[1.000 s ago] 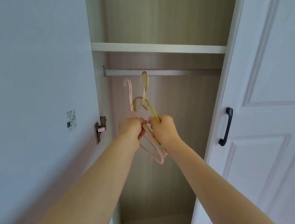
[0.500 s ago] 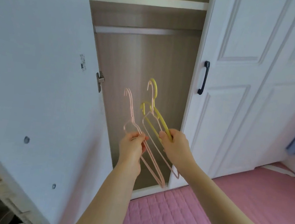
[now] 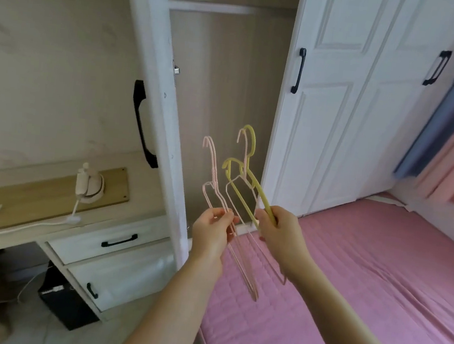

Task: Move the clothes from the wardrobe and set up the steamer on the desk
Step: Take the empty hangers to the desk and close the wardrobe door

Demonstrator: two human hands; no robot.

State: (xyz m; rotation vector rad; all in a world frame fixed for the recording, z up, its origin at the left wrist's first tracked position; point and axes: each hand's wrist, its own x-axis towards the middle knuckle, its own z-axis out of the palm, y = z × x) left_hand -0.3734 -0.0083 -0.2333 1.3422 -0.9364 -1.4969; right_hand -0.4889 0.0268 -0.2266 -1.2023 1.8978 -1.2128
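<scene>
Noted: left hand (image 3: 214, 231) pinches thin pink wire hanger (image 3: 212, 156); right hand (image 3: 280, 230) grips yellow plastic hanger (image 3: 262, 197). Risk: crossed hooks tangle, or the loose pinch drops one onto pink quilted bed (image 3: 378, 274).

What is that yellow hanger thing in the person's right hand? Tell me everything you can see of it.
Two yellow hooks show, so it seems to be two yellow hangers held together. They look like thick, smooth plastic or coated rod, stouter than the thin pink hangers beside them. The hooks point up and lean left; the shoulders slope down to the right hand, which grips them by one arm. They are held up in front of the open wardrobe, with a pink hanger lying among them.
</scene>
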